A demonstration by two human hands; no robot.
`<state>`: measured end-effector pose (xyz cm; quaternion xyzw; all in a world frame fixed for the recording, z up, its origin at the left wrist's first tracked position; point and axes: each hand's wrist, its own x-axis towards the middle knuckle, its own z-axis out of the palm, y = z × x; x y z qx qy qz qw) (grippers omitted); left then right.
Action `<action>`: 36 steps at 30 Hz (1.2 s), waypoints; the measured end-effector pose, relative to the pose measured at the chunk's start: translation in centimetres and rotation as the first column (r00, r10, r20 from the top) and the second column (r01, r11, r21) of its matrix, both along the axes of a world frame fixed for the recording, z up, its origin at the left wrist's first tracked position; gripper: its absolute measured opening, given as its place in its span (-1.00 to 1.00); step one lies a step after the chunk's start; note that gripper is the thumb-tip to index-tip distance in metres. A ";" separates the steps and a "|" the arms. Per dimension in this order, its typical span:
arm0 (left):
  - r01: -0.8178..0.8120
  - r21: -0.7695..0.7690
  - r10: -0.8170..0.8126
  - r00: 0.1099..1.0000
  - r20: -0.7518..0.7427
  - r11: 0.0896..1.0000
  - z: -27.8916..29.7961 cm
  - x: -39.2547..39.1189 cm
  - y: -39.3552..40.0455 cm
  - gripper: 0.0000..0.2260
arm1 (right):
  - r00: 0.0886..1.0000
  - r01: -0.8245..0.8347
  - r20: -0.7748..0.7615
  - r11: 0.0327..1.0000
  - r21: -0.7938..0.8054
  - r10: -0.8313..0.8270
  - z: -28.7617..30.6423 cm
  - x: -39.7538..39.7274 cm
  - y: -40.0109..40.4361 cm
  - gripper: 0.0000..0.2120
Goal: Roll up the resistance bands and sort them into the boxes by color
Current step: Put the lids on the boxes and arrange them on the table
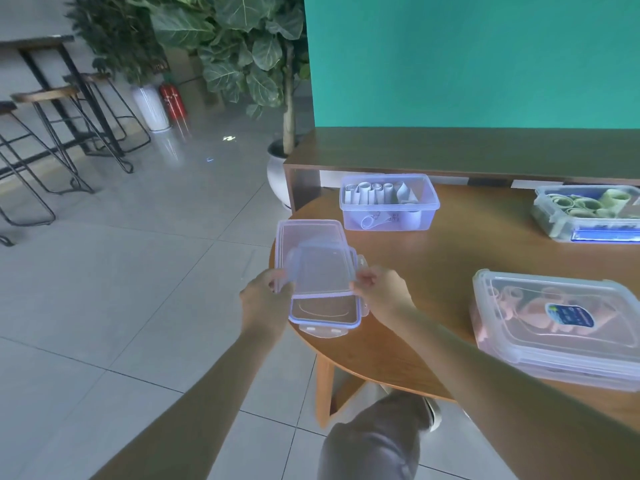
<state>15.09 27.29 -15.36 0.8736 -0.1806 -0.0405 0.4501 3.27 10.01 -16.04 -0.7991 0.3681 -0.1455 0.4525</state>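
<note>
Both my hands hold a clear plastic lid [323, 271] above two other clear lids [308, 233] stacked at the round table's left edge. My left hand [265, 296] pinches the lid's left side and my right hand [379, 291] pinches its right side. An open clear box [389, 202] behind holds rolled pale blue bands. At the far right an open box [585, 213] holds rolled green bands. A closed box [561, 327] with pink bands inside sits at the near right, with a blue label on its lid.
The wooden table [450, 265] ends just left of the lids, with tiled floor beyond. A low wooden shelf [450, 150] and a teal wall stand behind the boxes. Potted plants, stools and a red fire extinguisher are off to the left.
</note>
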 end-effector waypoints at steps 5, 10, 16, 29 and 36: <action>-0.087 -0.202 0.080 0.996 -0.044 0.976 1.8 -1.0 0.0 -0.78 | 0.992 0.006 0.122 0.993 0.119 -0.020 1.1 -0.8 0.8 -0.77; -0.188 -0.544 -0.071 0.905 -0.420 0.818 4.4 -2.0 -0.4 -0.50 | 0.986 -0.003 0.169 1.000 0.019 0.000 2.9 -3.8 0.3 -0.77; -0.140 -0.564 -0.090 0.928 -0.362 0.814 5.9 -4.4 -2.1 -0.73 | 0.965 -0.133 -0.249 0.657 -0.742 -0.086 2.6 -9.4 -1.7 -0.64; -0.028 -0.650 -0.242 0.915 -0.322 0.760 7.9 -12.5 -6.9 -0.66 | 0.889 -0.133 -0.418 0.768 -0.627 -0.187 4.5 -21.9 -8.6 -0.32; 0.000 -0.647 -0.277 0.904 -0.327 0.763 8.5 -15.5 -8.5 -0.66 | 0.910 -0.003 -0.328 0.789 -0.615 -0.252 4.7 -29.2 -13.9 -0.18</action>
